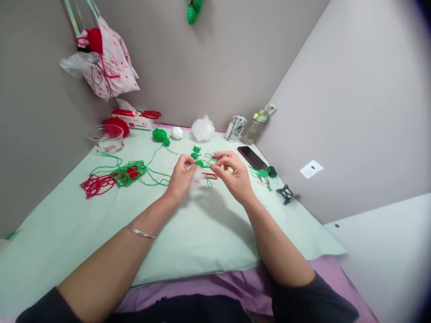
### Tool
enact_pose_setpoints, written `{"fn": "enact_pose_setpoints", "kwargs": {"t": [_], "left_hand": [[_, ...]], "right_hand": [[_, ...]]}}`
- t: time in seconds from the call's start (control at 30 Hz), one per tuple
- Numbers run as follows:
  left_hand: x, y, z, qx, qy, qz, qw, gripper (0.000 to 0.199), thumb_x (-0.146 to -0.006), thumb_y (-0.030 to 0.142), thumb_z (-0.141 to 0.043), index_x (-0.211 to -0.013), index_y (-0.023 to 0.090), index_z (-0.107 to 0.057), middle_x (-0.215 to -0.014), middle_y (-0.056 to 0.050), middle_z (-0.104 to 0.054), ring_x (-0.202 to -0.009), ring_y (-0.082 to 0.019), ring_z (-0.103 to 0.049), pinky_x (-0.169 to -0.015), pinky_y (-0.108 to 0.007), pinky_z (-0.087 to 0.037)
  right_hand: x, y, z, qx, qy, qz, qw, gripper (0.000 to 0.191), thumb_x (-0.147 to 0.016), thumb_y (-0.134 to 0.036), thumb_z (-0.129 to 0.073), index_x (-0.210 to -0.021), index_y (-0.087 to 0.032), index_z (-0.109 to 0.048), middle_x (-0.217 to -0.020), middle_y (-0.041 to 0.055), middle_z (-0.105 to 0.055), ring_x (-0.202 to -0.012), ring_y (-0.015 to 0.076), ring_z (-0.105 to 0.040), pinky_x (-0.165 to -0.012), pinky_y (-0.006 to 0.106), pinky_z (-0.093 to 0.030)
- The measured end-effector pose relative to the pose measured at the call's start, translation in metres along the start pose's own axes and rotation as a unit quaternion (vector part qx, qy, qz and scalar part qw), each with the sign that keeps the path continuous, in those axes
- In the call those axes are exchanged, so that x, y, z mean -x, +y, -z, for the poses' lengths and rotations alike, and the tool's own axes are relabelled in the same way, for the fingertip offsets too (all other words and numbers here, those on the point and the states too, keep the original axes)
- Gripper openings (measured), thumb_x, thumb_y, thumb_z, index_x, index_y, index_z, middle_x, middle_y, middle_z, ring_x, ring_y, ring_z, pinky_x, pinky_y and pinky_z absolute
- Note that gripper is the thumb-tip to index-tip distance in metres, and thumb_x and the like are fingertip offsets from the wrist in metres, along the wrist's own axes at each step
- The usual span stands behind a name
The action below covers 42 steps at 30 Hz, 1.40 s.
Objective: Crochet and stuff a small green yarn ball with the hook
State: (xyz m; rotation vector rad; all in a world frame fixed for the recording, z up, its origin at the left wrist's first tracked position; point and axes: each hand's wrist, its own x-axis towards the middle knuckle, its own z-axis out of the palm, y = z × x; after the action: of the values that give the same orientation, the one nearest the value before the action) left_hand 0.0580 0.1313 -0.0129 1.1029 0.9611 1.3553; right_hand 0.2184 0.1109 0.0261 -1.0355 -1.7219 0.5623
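Observation:
My left hand [182, 179] is closed, thumb against fingers, on a small green crocheted piece [200, 163]. A tuft of white stuffing [197, 176] hangs just below it by the thumb. To the right, my right hand [235, 175] hovers with its fingers bent and thumb apart from them; nothing is clearly visible in its grasp. Loose green yarn [208, 156] runs between the hands. On the table under them lies an orange-red tool [210, 176], partly hidden. Small green crocheted pieces [195, 152] lie just beyond my left fingertips.
Tangled green yarn [134, 172] and red yarn [97, 185] spread leftward. Behind stand a clear tub [107, 144], tissue box [133, 120], green yarn ball [159, 134], white ball [177, 132] and stuffing heap [203, 128]. Rightward are a cup [235, 129], bottle [255, 128] and phone [251, 157].

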Motion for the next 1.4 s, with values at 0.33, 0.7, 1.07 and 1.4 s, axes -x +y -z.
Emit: {"fn": "enact_pose_setpoints", "kwargs": {"t": [0.33,0.7,1.07,1.4], "left_hand": [[0.004,0.005,0.0,0.066,-0.022,0.079,0.994,0.027,-0.071,0.03,-0.069,-0.082,0.024,-0.045,-0.065,0.007,-0.049,-0.049,-0.009,-0.047,-0.044,-0.021,-0.037],[0.009,0.011,-0.004,0.075,-0.058,0.05,0.994,0.02,-0.077,0.03,-0.067,-0.085,0.022,-0.051,-0.079,0.003,-0.055,-0.064,-0.011,-0.054,-0.052,-0.021,-0.043],[0.002,0.008,0.001,0.019,-0.096,0.036,0.995,0.032,-0.074,0.036,-0.074,-0.088,0.023,-0.048,-0.078,0.003,-0.058,-0.061,-0.015,-0.061,-0.054,-0.026,-0.046],[0.007,0.005,-0.002,-0.01,-0.017,-0.024,1.0,0.017,-0.072,0.013,-0.064,-0.074,0.021,-0.05,-0.073,0.004,-0.047,-0.068,-0.012,-0.043,-0.059,-0.023,-0.036]], "right_hand": [[0.002,0.004,-0.007,-0.007,-0.053,-0.077,0.996,0.019,-0.083,-0.032,-0.068,-0.096,-0.022,-0.058,-0.087,-0.0002,-0.066,-0.062,0.0112,-0.049,-0.061,0.028,-0.039],[0.002,0.011,-0.013,0.027,-0.031,-0.098,0.994,0.02,-0.079,-0.032,-0.061,-0.065,-0.021,-0.053,-0.056,-0.0068,-0.033,-0.057,0.0111,-0.029,-0.055,0.028,-0.024],[0.002,0.005,-0.006,-0.065,-0.1,-0.12,0.986,0.022,-0.084,-0.039,-0.059,-0.074,-0.02,-0.056,-0.063,-0.0036,-0.051,-0.058,0.0115,-0.04,-0.057,0.027,-0.031],[0.009,0.001,-0.018,0.048,-0.052,-0.065,0.995,0.01,-0.079,-0.026,-0.057,-0.073,-0.021,-0.051,-0.06,-0.0075,-0.032,-0.058,0.0106,-0.029,-0.056,0.027,-0.024]]}}
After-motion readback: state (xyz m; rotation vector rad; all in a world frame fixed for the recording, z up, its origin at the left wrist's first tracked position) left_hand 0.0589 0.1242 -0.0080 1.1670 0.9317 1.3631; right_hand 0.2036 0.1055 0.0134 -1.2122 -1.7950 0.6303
